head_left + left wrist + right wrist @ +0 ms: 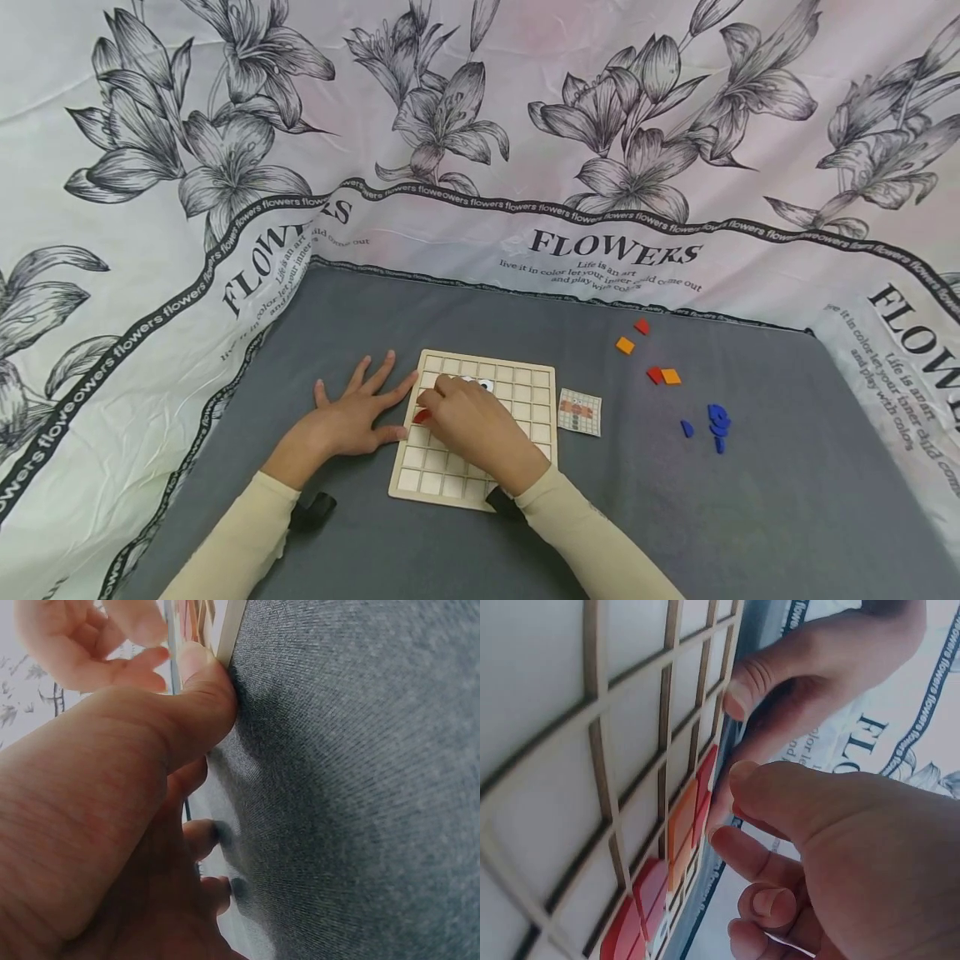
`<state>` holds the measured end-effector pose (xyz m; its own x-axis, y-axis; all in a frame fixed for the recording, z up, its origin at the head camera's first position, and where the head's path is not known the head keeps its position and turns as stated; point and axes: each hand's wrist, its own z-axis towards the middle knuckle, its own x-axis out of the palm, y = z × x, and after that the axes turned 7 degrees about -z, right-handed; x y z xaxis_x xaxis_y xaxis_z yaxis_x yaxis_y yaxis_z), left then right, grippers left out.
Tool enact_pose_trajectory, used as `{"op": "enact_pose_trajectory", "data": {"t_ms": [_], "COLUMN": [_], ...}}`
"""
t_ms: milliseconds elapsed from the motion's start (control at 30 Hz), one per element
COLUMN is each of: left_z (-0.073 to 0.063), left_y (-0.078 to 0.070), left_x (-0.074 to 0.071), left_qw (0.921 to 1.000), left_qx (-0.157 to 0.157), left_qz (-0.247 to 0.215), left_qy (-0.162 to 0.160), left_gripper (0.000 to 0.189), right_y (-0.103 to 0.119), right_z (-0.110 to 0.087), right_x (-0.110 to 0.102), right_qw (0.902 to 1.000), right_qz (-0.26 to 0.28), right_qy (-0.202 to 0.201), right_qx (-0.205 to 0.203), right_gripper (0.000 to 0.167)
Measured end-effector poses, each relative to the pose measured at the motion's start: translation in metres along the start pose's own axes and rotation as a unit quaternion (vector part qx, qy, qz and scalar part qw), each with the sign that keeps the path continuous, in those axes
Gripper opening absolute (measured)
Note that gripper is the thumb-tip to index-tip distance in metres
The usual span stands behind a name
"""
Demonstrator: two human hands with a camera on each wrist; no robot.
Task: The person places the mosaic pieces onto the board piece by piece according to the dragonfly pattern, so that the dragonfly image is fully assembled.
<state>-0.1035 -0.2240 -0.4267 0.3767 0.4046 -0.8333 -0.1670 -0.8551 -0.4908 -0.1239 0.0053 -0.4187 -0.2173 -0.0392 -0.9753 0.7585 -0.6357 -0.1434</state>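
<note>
A wooden grid board (420, 482) lies on the grey cloth. My left hand (352, 421) is spread beside its left edge, with the thumb tip against the board's side in the left wrist view. Over the board's upper left part is my right hand (468, 421), its fingers loosely bent. A red piece (422, 416) shows near its fingertips. In the right wrist view there is a gap between thumb and forefinger, with nothing in it. Red pieces (651, 889) and orange pieces (681, 832) sit in the cells there. An eye piece (486, 385) shows just past my right hand.
Right of the board lies a pattern card (580, 412). Farther right are loose red pieces (642, 327), orange squares (625, 345) and several blue pieces (717, 417). A white flower-print sheet (450, 242) rises along the back and left of the grey cloth (600, 517).
</note>
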Motion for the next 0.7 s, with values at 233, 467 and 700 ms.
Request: {"op": "enact_pose_trajectory", "data": {"t_ms": [233,467,700], "left_z": [-0.001,-0.001,-0.001], "left_y": [-0.002,-0.001,-0.001], "left_x": [-0.001,0.000,-0.001], "left_qw": [1.0000,1.0000,0.9999], "left_qx": [-0.003,-0.004,-0.003], "left_qz": [-0.001,-0.006,-0.009], "left_qy": [0.002,0.003,0.003], "left_gripper": [0.082,0.083,0.083], "right_y": [-0.012,-0.029,-0.057], "right_z": [-0.012,-0.022,-0.032], "right_x": [-0.002,-0.005,-0.010], "right_qw": [0.9987,0.9962,0.9958], "right_qz": [0.042,0.075,0.070], "right_qy": [-0.029,-0.043,-0.051], "right_qx": [-0.007,-0.001,0.031], "right_gripper": [0.011,0.013,0.012]}}
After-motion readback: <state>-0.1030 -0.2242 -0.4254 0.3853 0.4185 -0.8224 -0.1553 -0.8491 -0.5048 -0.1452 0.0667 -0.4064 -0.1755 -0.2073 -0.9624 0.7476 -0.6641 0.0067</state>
